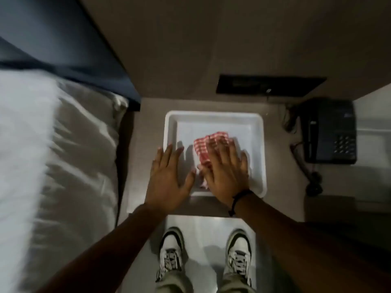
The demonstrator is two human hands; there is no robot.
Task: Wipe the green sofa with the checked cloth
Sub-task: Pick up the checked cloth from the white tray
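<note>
A red-and-white checked cloth [206, 144] lies crumpled in a white tray [213, 117] on a small bedside table. My right hand [226, 172] rests flat on top of the cloth, fingers spread, covering its near half. Spread open as well, my left hand [169, 176] hovers over the tray's left rim, beside the cloth and holding nothing. No green sofa is in view.
A bed with white bedding [53, 155] and a dark headboard [69, 45] fills the left. A black telephone [329, 132] with its cord sits to the right of the tray. A dark wall panel [268, 85] is behind. My shoes [171, 250] stand on the floor below.
</note>
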